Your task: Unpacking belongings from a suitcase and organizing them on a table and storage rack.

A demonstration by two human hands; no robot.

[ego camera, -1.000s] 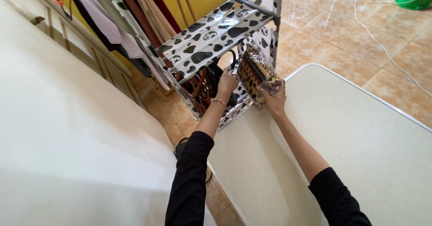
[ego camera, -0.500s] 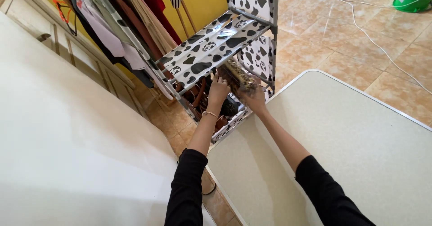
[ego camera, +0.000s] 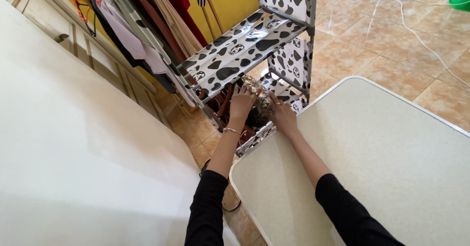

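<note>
Both my hands reach under the top shelf of a cow-patterned rack (ego camera: 240, 50). My left hand (ego camera: 242, 104) and my right hand (ego camera: 281, 116) grip a brown and gold patterned purse in clear plastic wrap (ego camera: 258, 93), which sits partly inside the lower shelf among dark bags (ego camera: 254, 118). Most of the purse is hidden by my fingers and the shelf above. A thin bracelet is on my left wrist.
A beige table with a white rim (ego camera: 372, 167) lies under my right arm, touching the rack. A white surface (ego camera: 83, 163) fills the left. Clothes (ego camera: 147, 21) hang behind the rack against a yellow wall. A white cable (ego camera: 421, 35) runs over the tiled floor.
The wrapped purse went from upright above the table's corner down and left into the rack's lower shelf. Both hands followed it in.
</note>
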